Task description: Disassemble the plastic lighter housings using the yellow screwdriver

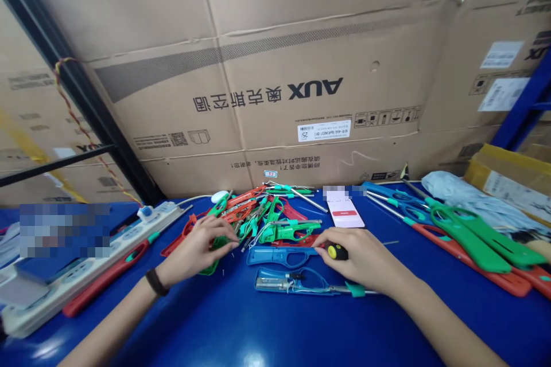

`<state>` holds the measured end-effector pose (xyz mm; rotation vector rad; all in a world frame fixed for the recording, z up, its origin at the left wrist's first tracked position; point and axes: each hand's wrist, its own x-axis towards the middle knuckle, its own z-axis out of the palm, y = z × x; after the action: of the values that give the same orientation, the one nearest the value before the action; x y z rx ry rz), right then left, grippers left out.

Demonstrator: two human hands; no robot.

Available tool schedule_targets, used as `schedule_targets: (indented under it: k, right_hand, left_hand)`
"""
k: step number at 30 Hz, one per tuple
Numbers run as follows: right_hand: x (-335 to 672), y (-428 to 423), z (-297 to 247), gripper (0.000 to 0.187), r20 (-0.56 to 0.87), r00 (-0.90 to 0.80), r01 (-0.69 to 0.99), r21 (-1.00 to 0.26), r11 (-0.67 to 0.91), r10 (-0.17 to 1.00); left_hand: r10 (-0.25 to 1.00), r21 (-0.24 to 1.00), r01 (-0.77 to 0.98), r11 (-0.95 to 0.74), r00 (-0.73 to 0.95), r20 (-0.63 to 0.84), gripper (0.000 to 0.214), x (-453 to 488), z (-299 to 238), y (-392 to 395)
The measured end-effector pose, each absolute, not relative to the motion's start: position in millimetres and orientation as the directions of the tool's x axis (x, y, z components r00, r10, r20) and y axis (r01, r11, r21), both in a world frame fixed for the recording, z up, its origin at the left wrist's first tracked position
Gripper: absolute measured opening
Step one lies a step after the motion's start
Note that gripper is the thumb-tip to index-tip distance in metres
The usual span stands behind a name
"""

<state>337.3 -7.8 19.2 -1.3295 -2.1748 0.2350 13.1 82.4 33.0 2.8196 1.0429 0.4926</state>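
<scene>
Left of the pile of plastic tool parts [253, 221] lies a power strip [92, 258]. The left hand [193, 252] rests half-open on the pile's near edge. Just right of the pile, a blue casing [282, 255] lies beside the right hand [361, 258], which is closed around a yellow-handled screwdriver [337, 252]. Farther right lie green-and-red tools [469, 241].
</scene>
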Motion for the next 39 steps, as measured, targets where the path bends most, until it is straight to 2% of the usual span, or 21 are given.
schedule_targets:
  k: [13, 20, 25, 30, 32, 34, 35, 37, 39]
  right_hand:
    - [343, -5, 19, 0.013, 0.287, -0.346, 0.807, -0.395, 0.439, 0.893]
    - [341, -5, 18, 0.013, 0.268, -0.349, 0.804, -0.407, 0.434, 0.898]
    - [340, -4, 16, 0.013, 0.269, -0.361, 0.793, -0.415, 0.446, 0.893]
    - [340, -4, 17, 0.013, 0.272, -0.367, 0.789, -0.415, 0.453, 0.889]
    - [340, -5, 17, 0.012, 0.280, -0.366, 0.791, -0.409, 0.455, 0.887]
    - [339, -6, 17, 0.012, 0.301, -0.365, 0.787, -0.406, 0.465, 0.881]
    - [338, -7, 17, 0.012, 0.321, -0.364, 0.781, -0.407, 0.474, 0.874]
    - [336, -8, 17, 0.013, 0.374, -0.369, 0.755, -0.414, 0.509, 0.851]
    - [332, -10, 16, 0.017, 0.426, -0.386, 0.712, -0.426, 0.558, 0.818]
  left_hand:
    - [0.557, 0.177, 0.528, -0.831, 0.792, 0.252, 0.012, 56, 20, 61]
    - [0.614, 0.178, 0.596, -0.783, 0.694, 0.375, 0.012, 55, 21, 76]
    - [0.596, 0.095, 0.606, -0.790, 0.722, 0.351, 0.023, 68, 18, 82]
    - [0.514, 0.022, 0.547, -0.837, 0.772, 0.373, 0.013, 65, 17, 88]
    - [0.478, 0.012, 0.523, -0.852, 0.768, 0.426, 0.010, 61, 18, 88]
    - [0.462, 0.058, 0.513, -0.857, 0.711, 0.530, 0.010, 60, 19, 83]
    - [0.475, 0.121, 0.508, -0.853, 0.660, 0.582, 0.012, 62, 20, 79]
    - [0.555, 0.314, 0.475, -0.822, 0.544, 0.629, 0.016, 70, 21, 68]
    - [0.675, 0.530, 0.419, -0.737, 0.493, 0.549, 0.018, 84, 22, 54]
